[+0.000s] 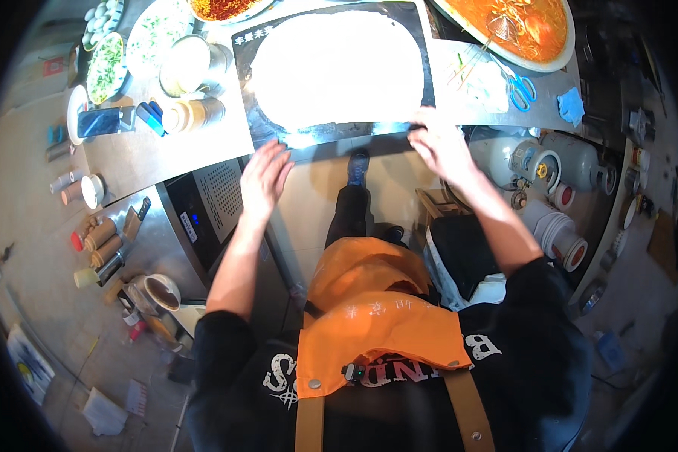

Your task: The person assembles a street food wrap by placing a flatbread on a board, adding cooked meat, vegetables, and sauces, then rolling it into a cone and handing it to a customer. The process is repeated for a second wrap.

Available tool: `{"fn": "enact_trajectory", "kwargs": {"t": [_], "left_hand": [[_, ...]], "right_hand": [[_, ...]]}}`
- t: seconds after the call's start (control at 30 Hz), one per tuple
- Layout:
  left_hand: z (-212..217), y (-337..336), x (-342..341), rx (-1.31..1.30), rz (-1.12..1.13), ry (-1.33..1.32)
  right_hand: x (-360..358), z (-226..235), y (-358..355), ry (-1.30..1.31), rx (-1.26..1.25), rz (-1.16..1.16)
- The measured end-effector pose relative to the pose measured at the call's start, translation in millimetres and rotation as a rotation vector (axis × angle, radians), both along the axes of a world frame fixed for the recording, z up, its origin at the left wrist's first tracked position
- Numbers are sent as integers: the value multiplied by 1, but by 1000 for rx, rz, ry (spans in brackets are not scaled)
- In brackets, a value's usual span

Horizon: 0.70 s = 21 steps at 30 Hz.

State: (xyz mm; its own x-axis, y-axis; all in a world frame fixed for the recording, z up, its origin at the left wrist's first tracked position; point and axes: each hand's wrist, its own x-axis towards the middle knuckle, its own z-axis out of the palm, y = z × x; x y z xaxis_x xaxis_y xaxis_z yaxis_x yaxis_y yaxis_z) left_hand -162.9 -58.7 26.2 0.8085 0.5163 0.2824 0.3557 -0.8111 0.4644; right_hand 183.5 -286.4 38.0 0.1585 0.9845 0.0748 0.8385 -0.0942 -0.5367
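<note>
A dark rectangular plate [242,79] lies on the counter in front of me, its surface mostly covered by a large white oval layer [337,69] too bright to make out. My left hand [265,177] hovers by the plate's front left corner, fingers stretched forward and thumb apart. At the front right corner, my right hand [441,145] has its fingers curled together near a small dark piece that I cannot make out. The strong light hides whether either hand touches the plate's edge.
On the left stand a metal pot [191,66], a bottle [193,114], a phone [102,122] and a bowl of chopped greens [106,68]. Blue scissors [521,92] and a basin of red soup [539,34] are on the right. Gas cylinders [501,157] stand below.
</note>
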Motion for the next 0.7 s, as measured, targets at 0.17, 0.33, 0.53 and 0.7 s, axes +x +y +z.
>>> {"fn": "enact_trajectory", "kwargs": {"t": [0.17, 0.33, 0.53, 0.7], "left_hand": [[15, 12, -4, -46, 220, -23], [8, 40, 65, -83, 70, -46], [21, -32, 41, -197, -254, 109], [21, -35, 30, -40, -87, -71]], "right_hand": [[-15, 0, 2, 68, 71, -184], [4, -25, 85, 22, -50, -195], [-88, 14, 43, -45, -40, 275], [-90, 14, 50, -144, 37, 103]]}}
